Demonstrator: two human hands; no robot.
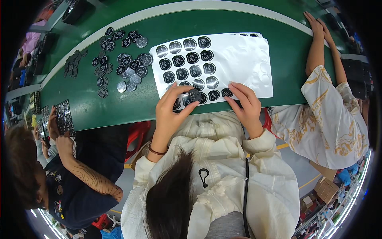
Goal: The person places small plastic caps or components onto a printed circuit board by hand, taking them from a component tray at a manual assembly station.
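A white backing sheet (pixel 254 75) with rows of round black display stickers (pixel 193 57) lies at the table's near edge. My left hand (pixel 170 108) rests over its lower left corner, thumb and fingers closed around dark round pieces (pixel 194 95); how many are stacked there I cannot tell. At the bottom row, my right hand (pixel 247 106) has its thumb and forefinger closed about a round black sticker (pixel 227 92). Whether that sticker is lifted off the sheet cannot be made out.
Loose round dark discs (pixel 126 60) lie in piles on the green table (pixel 115 107), left of the sheet. Farther left is another heap of dark parts (pixel 72 63). A co-worker at left holds a dark panel (pixel 64 115); another person's forearms (pixel 316 51) rest at right.
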